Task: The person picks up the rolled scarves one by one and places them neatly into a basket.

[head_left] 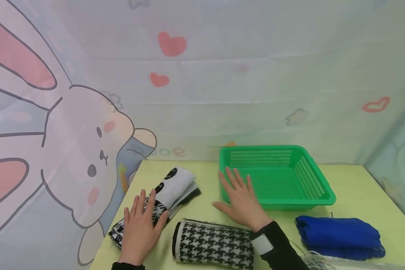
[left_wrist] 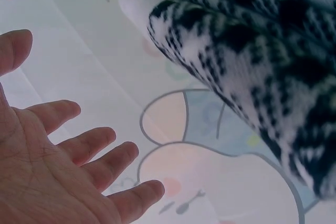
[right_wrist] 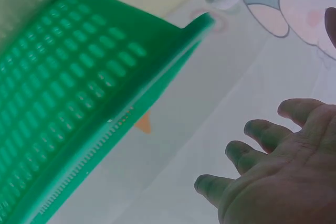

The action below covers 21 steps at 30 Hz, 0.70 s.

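My left hand (head_left: 140, 228), fingers spread and straight, hovers over a folded black-and-white knitted scarf (head_left: 175, 187) at the table's left. In the left wrist view a gap shows between that hand (left_wrist: 68, 166) and the patterned scarf (left_wrist: 247, 61). The right hand (head_left: 243, 204), also with spread fingers, is held above the table by the near left corner of a green plastic basket (head_left: 276, 206). Nothing is in either hand. Between the two forearms lies a rolled or folded houndstooth scarf (head_left: 216, 242). The right wrist view shows the right hand (right_wrist: 283, 161) apart from the basket (right_wrist: 105, 82).
A folded blue fringed cloth (head_left: 339, 236) lies right of the right forearm. Pale fringe (head_left: 318, 260) shows at the near edge beside it. Behind the pale yellow table (head_left: 344, 187) hangs a printed curtain (head_left: 222, 82) with hearts and a large rabbit.
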Available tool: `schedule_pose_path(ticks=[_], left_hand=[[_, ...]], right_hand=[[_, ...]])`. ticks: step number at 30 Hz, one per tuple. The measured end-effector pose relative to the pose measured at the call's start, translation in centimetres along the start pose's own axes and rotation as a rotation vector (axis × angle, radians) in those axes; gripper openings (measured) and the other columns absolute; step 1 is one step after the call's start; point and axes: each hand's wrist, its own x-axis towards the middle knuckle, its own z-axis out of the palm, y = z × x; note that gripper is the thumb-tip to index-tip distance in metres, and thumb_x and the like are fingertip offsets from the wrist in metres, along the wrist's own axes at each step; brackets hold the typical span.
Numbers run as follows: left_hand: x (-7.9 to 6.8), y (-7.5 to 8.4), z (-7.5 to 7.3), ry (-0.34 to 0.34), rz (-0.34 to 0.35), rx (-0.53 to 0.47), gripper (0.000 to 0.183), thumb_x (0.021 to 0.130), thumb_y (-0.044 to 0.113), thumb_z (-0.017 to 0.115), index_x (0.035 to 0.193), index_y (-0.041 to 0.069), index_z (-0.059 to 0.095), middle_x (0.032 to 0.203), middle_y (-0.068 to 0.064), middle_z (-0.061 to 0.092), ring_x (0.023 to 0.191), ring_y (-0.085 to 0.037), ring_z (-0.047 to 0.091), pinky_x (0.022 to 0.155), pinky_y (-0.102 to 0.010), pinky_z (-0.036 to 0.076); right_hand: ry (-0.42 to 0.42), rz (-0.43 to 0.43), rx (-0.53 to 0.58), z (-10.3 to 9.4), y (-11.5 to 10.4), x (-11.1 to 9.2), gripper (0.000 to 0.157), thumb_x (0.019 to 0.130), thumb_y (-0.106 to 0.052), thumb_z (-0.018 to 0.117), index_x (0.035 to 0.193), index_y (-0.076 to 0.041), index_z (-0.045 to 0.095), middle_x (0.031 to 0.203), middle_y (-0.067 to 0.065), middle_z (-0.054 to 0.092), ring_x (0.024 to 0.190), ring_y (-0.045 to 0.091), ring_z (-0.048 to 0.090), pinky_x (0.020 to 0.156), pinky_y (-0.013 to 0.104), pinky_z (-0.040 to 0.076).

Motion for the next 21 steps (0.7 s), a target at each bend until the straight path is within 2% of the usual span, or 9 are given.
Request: schedule_pose_path(ticks=[9,21], left_hand=[[-0.4,-1.5,-0.7,-0.018,-0.057,0.0,0.079,0.106,0.045,0.067,0.17,0.014,0.031,0.174,-0.026,0.022,0.158,-0.052,0.024,0.123,-0.079,0.014],[-1.0,-3.6,-1.8,-0.049,-0.145,0.01,0.081,0.108,0.052,0.06,0.171,0.013,0.027,0.174,-0.027,0.017,0.158,-0.054,0.018,0.122,-0.081,0.011]], right_hand=[[-0.059,-0.019,-0.032,0.3,-1.2,1.9,0.09,0.105,-0.047,0.068,0.171,-0.008,0.022,0.177,0.021,0.013,0.164,0.044,0.004,0.128,0.072,-0.002],[-0.089,-0.063,-0.043,1.3,-2.3,3.9,0.09,0.105,-0.049,0.066,0.171,-0.007,0.022,0.177,0.021,0.011,0.164,0.042,0.002,0.128,0.071,-0.001]])
